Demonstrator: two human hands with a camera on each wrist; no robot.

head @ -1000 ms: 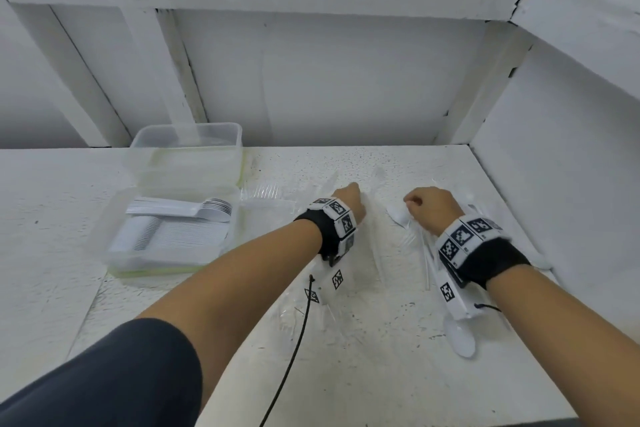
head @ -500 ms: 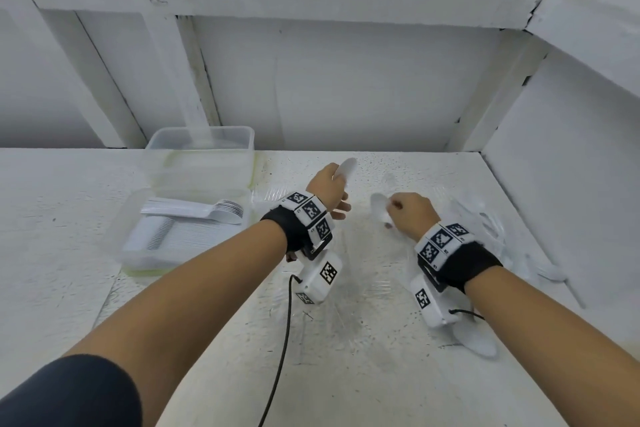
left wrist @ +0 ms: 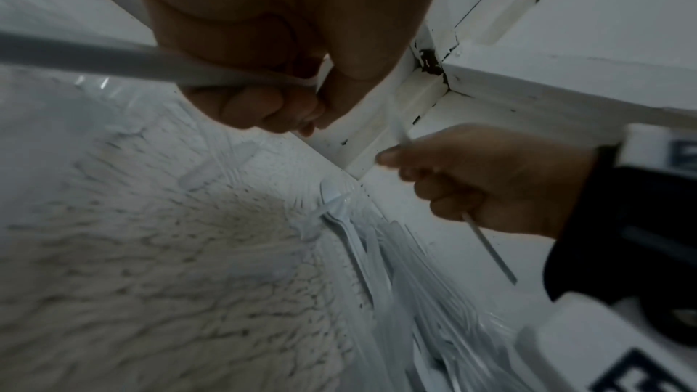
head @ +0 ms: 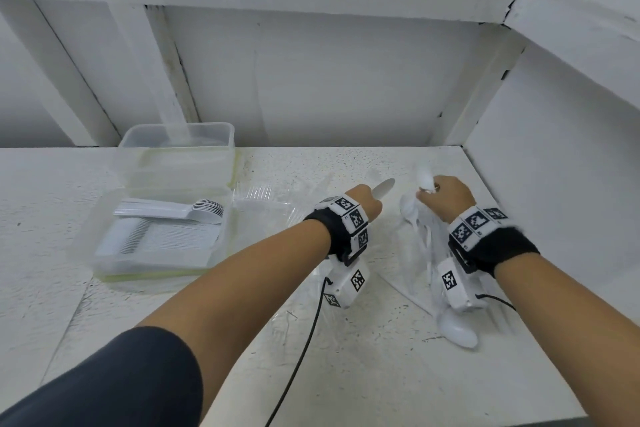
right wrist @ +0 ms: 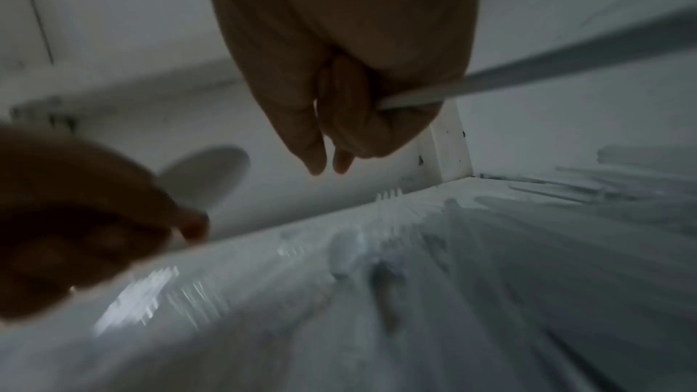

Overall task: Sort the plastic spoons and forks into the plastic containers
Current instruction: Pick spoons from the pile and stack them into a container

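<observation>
My left hand [head: 367,202] grips a white plastic spoon [head: 384,188]; its bowl sticks out past the knuckles. In the left wrist view the handle [left wrist: 113,61] crosses under my curled fingers [left wrist: 260,106]. To its right my right hand [head: 446,196] holds a second white spoon [head: 424,178], bowl up, with the handle [right wrist: 565,70] running through its fist. Both hands hover just above the table, over a pile of white cutlery [head: 420,246]. At the left, the near clear container [head: 104,253] holds neat stacks of white cutlery, with spoon bowls [head: 207,212] showing. The far container [head: 176,146] looks empty.
Clear plastic forks [head: 258,191] and crumpled clear wrap [head: 277,215] lie between the containers and my left hand. One loose white spoon [head: 457,331] rests under my right wrist. White walls close the back and the right side. A black cable [head: 304,350] trails from the left wrist.
Both hands have risen from the pile, each now holding a white spoon. The left hand moved slightly left and back with its spoon; the right hand turned its spoon bowl upward.
</observation>
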